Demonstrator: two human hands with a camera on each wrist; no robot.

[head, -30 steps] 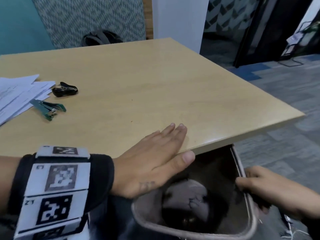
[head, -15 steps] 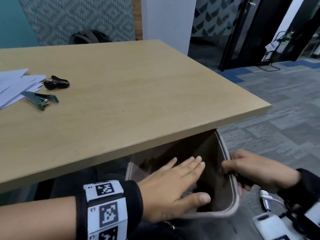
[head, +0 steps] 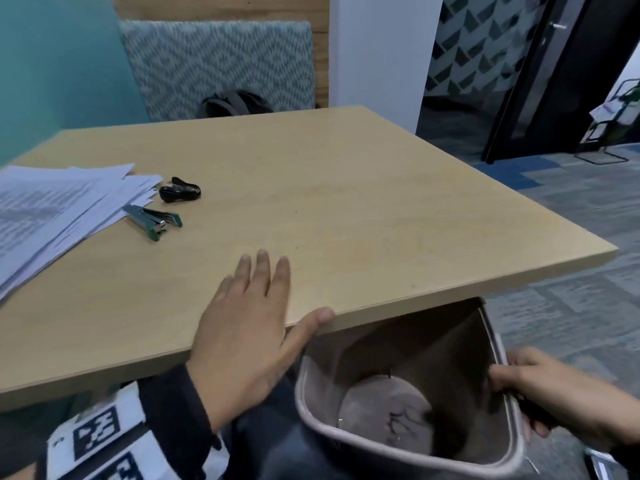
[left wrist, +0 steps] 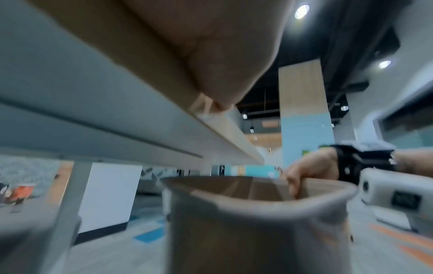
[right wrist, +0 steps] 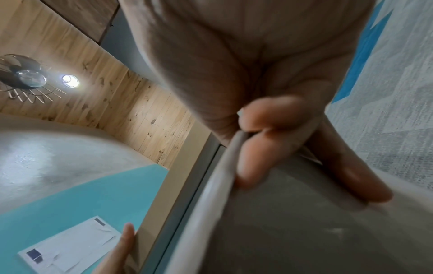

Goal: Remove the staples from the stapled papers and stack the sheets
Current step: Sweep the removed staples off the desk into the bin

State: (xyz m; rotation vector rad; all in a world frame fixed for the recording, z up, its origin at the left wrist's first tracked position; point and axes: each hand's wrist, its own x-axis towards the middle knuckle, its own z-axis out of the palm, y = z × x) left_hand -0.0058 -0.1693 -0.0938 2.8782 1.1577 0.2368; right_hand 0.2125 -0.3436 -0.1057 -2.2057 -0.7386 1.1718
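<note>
A loose pile of printed papers [head: 52,209] lies at the table's left. Beside it are a green stapler [head: 154,220] and a black staple remover [head: 180,191]. My left hand [head: 294,296] lies flat on the wooden table [head: 381,202] near its front edge, fingers straight and thumb over the edge, holding nothing. Below the edge, my right hand [head: 509,386] grips the right rim of a grey waste bin [head: 311,414], thumb inside and fingers outside. The right wrist view shows its fingertips [right wrist: 269,115] pinching the bin rim [right wrist: 211,185].
The bin [left wrist: 257,213] sits tucked under the table's front edge [left wrist: 164,103], against my lap. A dark bag [head: 235,102] rests on a patterned seat behind the table. Grey and blue carpet [head: 571,209] lies to the right.
My left hand went from the table edge out over the bin's mouth and is now back flat on the tabletop. The right hand has kept hold of the bin rim.
</note>
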